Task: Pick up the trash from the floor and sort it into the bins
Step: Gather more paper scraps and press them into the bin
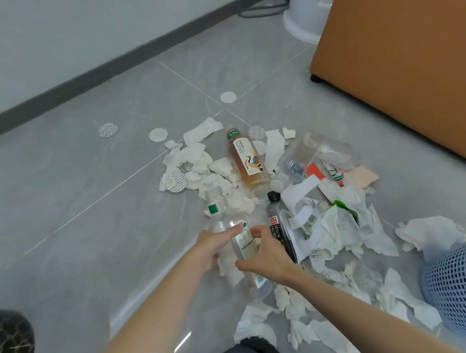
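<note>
Reaching forward on bare, outstretched arms, the left hand (211,250) and right hand (264,254) meet, fingers curled round a clear bottle (244,245) lying on the floor (78,199) among crumpled tissues (339,230). A black bottle (277,221) lies just right. A blue bin (460,287) stands near right.
</note>
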`<action>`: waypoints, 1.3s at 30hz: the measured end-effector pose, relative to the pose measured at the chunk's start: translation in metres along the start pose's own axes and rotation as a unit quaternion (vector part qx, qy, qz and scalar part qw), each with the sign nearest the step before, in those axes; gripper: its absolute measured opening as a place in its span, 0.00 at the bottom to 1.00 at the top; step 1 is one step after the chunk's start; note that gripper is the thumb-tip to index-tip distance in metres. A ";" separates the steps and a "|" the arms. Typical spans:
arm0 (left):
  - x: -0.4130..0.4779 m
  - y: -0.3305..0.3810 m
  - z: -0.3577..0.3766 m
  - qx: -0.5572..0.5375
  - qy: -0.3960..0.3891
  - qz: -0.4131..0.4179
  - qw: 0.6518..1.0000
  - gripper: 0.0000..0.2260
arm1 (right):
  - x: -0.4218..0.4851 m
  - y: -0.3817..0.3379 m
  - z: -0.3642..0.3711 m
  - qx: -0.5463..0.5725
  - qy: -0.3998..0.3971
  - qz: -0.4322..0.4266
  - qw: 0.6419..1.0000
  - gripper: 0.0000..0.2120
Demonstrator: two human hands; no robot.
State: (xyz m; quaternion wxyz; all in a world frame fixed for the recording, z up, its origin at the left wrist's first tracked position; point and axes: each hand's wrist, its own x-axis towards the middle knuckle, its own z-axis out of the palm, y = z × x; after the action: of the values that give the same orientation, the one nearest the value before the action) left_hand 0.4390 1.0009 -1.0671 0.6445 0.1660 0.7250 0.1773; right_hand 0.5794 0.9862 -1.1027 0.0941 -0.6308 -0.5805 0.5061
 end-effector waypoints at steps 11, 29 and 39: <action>0.003 0.002 -0.012 -0.081 0.078 0.137 0.984 0.29 | 0.028 0.026 -0.043 -0.158 0.170 -0.037 0.972 0.24; -0.088 0.093 -0.003 0.024 0.060 0.304 0.951 0.35 | -0.009 -0.031 -0.127 0.091 0.206 -0.006 0.974 0.32; -0.190 0.170 0.088 0.108 -0.037 0.407 0.906 0.28 | -0.122 -0.048 -0.280 0.196 0.378 -0.089 0.900 0.27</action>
State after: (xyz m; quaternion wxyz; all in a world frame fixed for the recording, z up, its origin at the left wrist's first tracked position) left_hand 0.5506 1.0654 -0.8306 0.5213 0.5216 0.5847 0.3382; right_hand 0.7813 1.0312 -0.8723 0.4732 -0.6888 -0.4441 0.3232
